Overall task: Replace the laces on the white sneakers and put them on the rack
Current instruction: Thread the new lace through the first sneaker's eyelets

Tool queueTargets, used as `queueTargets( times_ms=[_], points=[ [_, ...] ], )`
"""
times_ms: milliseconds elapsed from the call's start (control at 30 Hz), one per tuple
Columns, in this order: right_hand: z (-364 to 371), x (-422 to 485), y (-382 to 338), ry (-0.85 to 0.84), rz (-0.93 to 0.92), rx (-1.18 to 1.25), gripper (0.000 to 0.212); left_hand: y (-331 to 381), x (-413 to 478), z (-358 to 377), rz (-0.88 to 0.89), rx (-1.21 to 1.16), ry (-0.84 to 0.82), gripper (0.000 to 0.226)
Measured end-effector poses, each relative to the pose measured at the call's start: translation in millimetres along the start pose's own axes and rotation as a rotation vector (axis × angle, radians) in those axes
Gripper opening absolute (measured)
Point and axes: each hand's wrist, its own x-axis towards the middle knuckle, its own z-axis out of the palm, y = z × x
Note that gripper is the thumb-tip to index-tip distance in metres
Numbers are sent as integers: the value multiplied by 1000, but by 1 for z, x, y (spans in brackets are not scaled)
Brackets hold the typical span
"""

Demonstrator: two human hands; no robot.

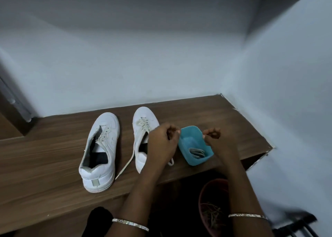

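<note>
Wooden tabletop (pixel 45 164) occupies the lower half of the frame, set into a corner of pale blue walls.

Two white sneakers stand on it, toes toward the back wall, side by side and apart. The left sneaker (pixel 98 152), centre left of the frame, has bare eyelets and an open tongue. The right sneaker (pixel 142 127), at centre, is threaded with a pale lace (pixel 125 164); one loose end trails down over the wood between the two shoes; the shoe's heel and right flank are hidden behind the left hand.

Blue container (pixel 190 134) stands on the tabletop right of centre, just beside the right sneaker, tilted with its opening toward the camera; coiled pale laces (pixel 197 153) lie in its bottom.

Left hand (pixel 161 143) is raised in front of the right sneaker, at the container's left rim; fingers curled in, tips drawn to the thumb. Right hand (pixel 213 138) is raised at the container's right rim; fingers curled likewise. A small pale speck shows at each hand's fingertips; whether either hand pinches anything cannot be determined.

Silver bangle on the left wrist (pixel 130 224); silver bangle on the right wrist (pixel 248 216); both at the bottom of the frame.

Reddish pot (pixel 203 197) holding dry stalks sits below the table edge, lower right; dark barred frame (pixel 296 226) at the lower right corner, blurred, nature unclear.
</note>
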Motion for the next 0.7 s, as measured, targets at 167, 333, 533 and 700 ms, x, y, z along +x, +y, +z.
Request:
queueTargets(
  times_ms=[167, 333, 533, 700],
  points=[
    [9, 8, -2, -162, -183, -555, 22, -3, -2, 36, -19, 199, -178, 13],
    [22, 9, -12, -303, -243, -918, 33, -5, 3, 48, -43, 264, -221, 12],
    [32, 11, -4, -358, -251, -957, 32, -3, 7, 49, -46, 291, -247, 12],
    [35, 8, -4, -304, -331, -923, 24, 1, 3, 43, -61, 291, -245, 13]
  ],
)
